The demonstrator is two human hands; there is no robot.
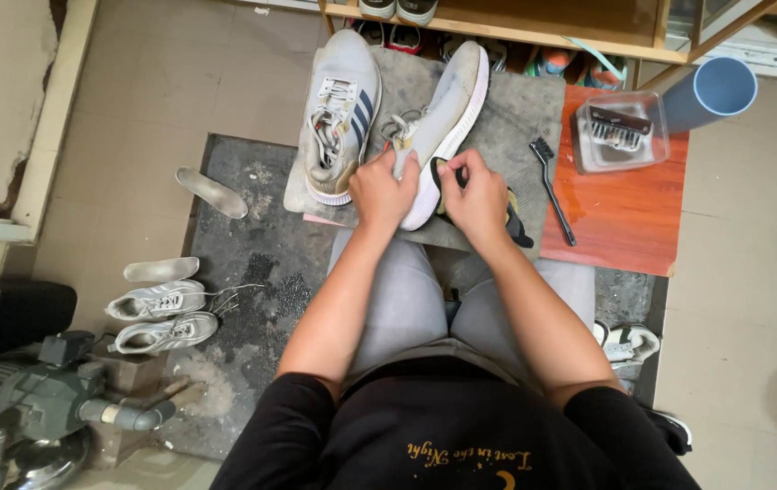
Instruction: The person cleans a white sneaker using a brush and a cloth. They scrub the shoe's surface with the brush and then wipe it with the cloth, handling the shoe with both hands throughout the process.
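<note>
Two hands on grey mesh sneaker with white sole, tipped on side on our grey stone table. Left hand grip clenched on heel; right hand grip pinching dark cloth against sole. Striped twin sneaker just beside; black brush near.

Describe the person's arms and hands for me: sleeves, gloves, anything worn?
Both arms are bare from the short black sleeves down. The left hand and right hand wear no gloves, and no watch, ring or band shows on either wrist. The sleeves belong to a black T-shirt with small yellow lettering across the front. Light grey trousers show below the forearms.
</note>
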